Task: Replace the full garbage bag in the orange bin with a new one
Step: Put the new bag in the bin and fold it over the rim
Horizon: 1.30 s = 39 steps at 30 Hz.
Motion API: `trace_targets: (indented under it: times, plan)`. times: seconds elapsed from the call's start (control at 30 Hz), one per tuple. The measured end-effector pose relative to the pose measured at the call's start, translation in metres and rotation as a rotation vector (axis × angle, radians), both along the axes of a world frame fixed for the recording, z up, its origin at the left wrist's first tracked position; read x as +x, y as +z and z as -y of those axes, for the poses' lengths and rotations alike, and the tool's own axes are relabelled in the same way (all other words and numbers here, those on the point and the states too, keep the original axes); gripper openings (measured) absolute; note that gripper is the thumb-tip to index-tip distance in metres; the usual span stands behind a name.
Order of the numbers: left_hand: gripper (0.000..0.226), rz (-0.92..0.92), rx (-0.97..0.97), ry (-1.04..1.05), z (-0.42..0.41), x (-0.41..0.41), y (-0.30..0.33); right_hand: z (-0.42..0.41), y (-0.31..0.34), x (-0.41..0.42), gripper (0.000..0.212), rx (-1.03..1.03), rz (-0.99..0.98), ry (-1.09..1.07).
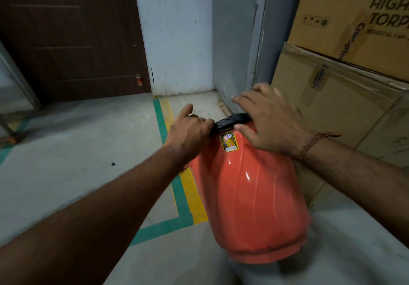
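Observation:
The orange bin point(250, 198) is tipped away from me, its base towards the camera and its rim at the far end. A black garbage bag point(230, 121) is folded over that rim. My left hand point(188, 133) pinches the bag's edge at the left of the rim, thumb raised. My right hand point(267, 119) lies over the rim on the right, fingers spread, thumb pressing on the bin wall beside the bag. The bin's opening and inside are hidden.
Stacked cardboard boxes point(345, 67) stand close on the right, touching or nearly touching the bin. A grey wall corner point(234, 41) and a dark brown door point(73, 36) lie ahead. Green and yellow tape lines point(183, 187) run across the concrete floor.

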<state>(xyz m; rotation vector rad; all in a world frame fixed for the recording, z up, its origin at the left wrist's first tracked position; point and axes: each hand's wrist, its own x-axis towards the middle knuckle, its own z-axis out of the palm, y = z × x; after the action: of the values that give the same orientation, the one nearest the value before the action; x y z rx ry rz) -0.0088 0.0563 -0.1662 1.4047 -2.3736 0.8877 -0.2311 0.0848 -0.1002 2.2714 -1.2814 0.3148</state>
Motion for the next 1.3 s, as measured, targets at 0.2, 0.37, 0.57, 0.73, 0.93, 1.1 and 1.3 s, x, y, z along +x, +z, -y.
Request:
trace_targets:
  times: [0.2, 0.37, 0.57, 0.73, 0.93, 1.1, 1.3]
  plan:
    - [0.021, -0.019, -0.038, -0.004, 0.0, -0.006, 0.002, 0.007, -0.014, 0.034, 0.029, 0.069, -0.143, 0.005]
    - [0.022, -0.01, -0.111, 0.013, -0.001, -0.003, 0.008, 0.014, -0.008, 0.031, 0.009, -0.139, -0.268, -0.011]
    - [0.012, -0.013, -0.191, -0.087, 0.001, 0.003, 0.009, 0.024, -0.022, 0.028, 0.017, -0.126, -0.15, 0.021]
    - [0.023, -0.092, -0.127, -0.209, -0.002, 0.021, 0.0, 0.02, -0.028, 0.01, 0.016, -0.169, -0.07, -0.007]
    - [0.044, -0.263, 0.039, -0.195, -0.003, 0.035, -0.008, 0.02, -0.035, -0.015, 0.017, -0.204, -0.035, 0.011]
    - [0.061, -0.377, 0.108, -0.199, -0.003, 0.039, -0.004, 0.02, -0.037, -0.024, 0.007, -0.181, -0.03, 0.016]
    - [0.055, -0.472, 0.119, -0.162, -0.004, 0.029, -0.002, 0.02, -0.039, -0.029, 0.008, -0.163, -0.015, 0.023]
